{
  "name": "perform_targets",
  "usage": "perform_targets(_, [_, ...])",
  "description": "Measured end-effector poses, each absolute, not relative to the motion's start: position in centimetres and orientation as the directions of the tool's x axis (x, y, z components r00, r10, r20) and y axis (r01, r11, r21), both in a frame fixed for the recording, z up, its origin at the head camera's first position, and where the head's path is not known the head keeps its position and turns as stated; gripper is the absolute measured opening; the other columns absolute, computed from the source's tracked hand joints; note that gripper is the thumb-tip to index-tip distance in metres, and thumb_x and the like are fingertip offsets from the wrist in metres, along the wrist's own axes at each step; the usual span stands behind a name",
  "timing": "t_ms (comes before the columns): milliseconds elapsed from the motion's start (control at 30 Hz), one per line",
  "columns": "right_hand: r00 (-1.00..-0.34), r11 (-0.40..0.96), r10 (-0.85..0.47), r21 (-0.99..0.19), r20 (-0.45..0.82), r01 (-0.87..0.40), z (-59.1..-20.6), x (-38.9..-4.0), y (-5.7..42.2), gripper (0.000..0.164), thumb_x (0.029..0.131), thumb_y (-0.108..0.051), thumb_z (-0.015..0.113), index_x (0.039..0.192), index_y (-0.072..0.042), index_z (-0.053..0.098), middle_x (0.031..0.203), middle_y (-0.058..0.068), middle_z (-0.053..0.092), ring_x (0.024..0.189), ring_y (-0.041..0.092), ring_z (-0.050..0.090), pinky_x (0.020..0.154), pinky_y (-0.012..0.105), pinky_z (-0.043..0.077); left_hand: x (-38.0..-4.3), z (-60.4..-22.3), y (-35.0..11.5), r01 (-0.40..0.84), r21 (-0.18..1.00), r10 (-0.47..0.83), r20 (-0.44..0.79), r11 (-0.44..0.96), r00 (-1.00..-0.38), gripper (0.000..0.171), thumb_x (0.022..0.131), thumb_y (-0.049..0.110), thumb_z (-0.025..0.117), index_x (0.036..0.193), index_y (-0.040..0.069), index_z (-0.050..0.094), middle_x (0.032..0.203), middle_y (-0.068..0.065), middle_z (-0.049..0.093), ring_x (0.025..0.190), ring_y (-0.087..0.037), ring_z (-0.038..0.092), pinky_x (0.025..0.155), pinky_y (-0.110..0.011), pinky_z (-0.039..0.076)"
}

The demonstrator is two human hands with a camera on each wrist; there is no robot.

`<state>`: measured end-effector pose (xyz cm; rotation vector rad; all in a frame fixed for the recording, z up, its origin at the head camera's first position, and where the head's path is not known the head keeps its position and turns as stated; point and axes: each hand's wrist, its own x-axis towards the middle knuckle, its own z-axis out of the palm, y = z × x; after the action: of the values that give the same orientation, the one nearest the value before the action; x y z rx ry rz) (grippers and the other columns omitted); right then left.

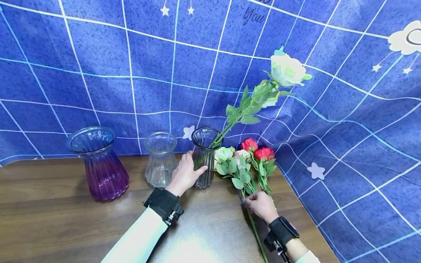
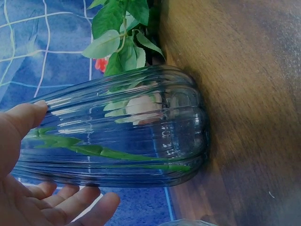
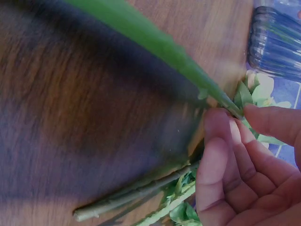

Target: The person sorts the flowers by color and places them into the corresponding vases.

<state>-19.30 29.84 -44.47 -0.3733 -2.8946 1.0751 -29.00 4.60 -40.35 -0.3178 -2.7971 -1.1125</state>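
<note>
My left hand (image 1: 185, 173) grips the side of a grey-tinted ribbed glass vase (image 1: 204, 179), thumb on one side and fingers on the other. The vase stands upright on the table, and white roses (image 1: 286, 71) lean out of it to the right. Through the glass (image 2: 141, 165) in the left wrist view, green stem ends show inside. My right hand (image 1: 261, 206) pinches a green flower stem (image 3: 160, 44) between thumb and fingers. Beyond that hand lie pale roses (image 1: 223, 153) and red roses (image 1: 264, 153) with leafy stems; which bloom the pinched stem bears is unclear.
A clear glass vase (image 1: 160, 166) stands just left of my left hand. Farther left is a larger blue-to-purple vase (image 1: 106, 175). Blue grid-patterned cloth (image 1: 148, 91) hangs behind and to the right of the wooden table (image 1: 49, 212). Other cut stems (image 3: 136, 193) lie below my right hand.
</note>
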Motion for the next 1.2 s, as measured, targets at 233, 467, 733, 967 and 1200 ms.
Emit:
perform_targets(233, [-0.971,0.716,0.235,-0.666,-0.055,0.211,-44.7,-19.3,29.7,0.013,0.082,-0.014,0.065,0.075,-0.003,0.07,0.052,0.002,0.059,0.045,0.01,0.055,0.044,0.024,0.041,-28.8,-40.6,4.7,0.233,0.679,0.156,0.174,0.696,-0.972,0.079,0.084,0.045,0.064,0.142,0.002,0.031,0.136,-0.022,0.044,0.121,-0.037,0.049,0.089,-0.053,0.046])
perform_targets(467, [-0.973,0.729,0.229,-0.655,-0.037,0.197,-44.7,-19.2,29.7,0.014,0.082,-0.015,0.065,0.075,-0.004,0.07,0.051,0.001,0.059,0.045,0.01,0.055,0.044,0.024,0.04,-28.7,-40.7,4.6,0.248,0.669,0.162,0.19,0.7,-0.968,0.081,0.084,0.044,0.065,0.144,0.002,0.03,0.135,-0.022,0.044,0.12,-0.039,0.05,0.088,-0.054,0.046])
perform_targets(733, [-0.964,0.746,0.266,-0.636,0.014,0.197,-43.9,-19.3,29.8,0.012,0.081,-0.014,0.066,0.078,-0.004,0.073,0.06,-0.002,0.06,0.054,0.008,0.051,0.052,0.025,0.041,-28.9,-40.6,4.6,0.246,0.669,0.164,0.184,0.702,-0.969,0.082,0.083,0.044,0.066,0.143,0.002,0.031,0.132,-0.023,0.045,0.117,-0.039,0.051,0.086,-0.054,0.047])
perform_targets(967, [-0.951,0.674,0.308,-0.706,-0.001,0.219,-42.3,-18.8,30.4,0.014,0.082,-0.013,0.065,0.083,-0.001,0.072,0.058,0.002,0.062,0.048,0.007,0.054,0.05,0.023,0.042,-29.0,-40.4,4.5,0.241,0.668,0.163,0.178,0.704,-0.97,0.082,0.083,0.044,0.066,0.143,0.002,0.03,0.132,-0.023,0.044,0.117,-0.039,0.051,0.085,-0.055,0.048])
perform_targets(1200, [-0.919,0.58,0.388,-0.795,0.074,0.181,-40.1,-18.6,31.3,0.018,0.086,-0.01,0.063,0.092,0.006,0.071,0.061,0.006,0.064,0.048,0.008,0.054,0.048,0.02,0.042,-29.1,-40.5,4.5,0.244,0.673,0.168,0.178,0.698,-0.97,0.082,0.083,0.043,0.067,0.143,0.001,0.03,0.131,-0.024,0.045,0.116,-0.041,0.052,0.086,-0.054,0.048])
